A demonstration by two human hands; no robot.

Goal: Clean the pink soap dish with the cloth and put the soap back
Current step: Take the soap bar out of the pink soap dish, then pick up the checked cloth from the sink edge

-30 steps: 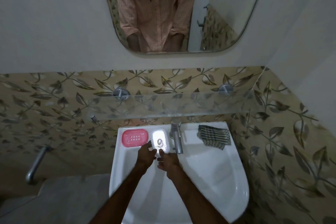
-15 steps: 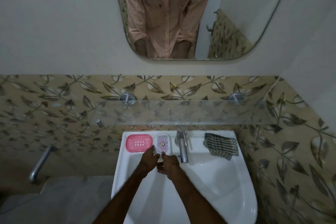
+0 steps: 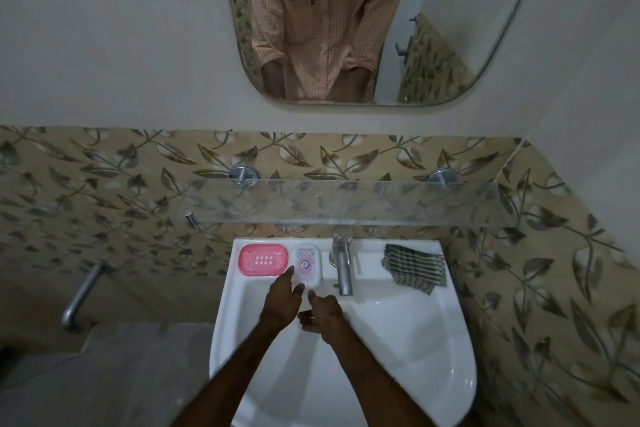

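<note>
Soap (image 3: 307,264) lies beside pink soap dish (image 3: 263,259); grip of left hand (image 3: 281,299), right hand (image 3: 322,315) loosely spread.

Item one: my left forearm (image 3: 225,378), bare, runs from the near edge up and rightward, wrist straight.

Item two: my left hand (image 3: 281,296), back upward, its fingers (image 3: 290,272) stretched toward the far side and slightly spread, holding nothing.

Item three: my right forearm (image 3: 388,378), bare, runs from the near right up and leftward.

Item four: my right hand (image 3: 325,315), just right of the left and a little nearer, palm turned leftward, loosely curled, holding nothing.

Whether the two hands touch, I cannot tell.
</note>
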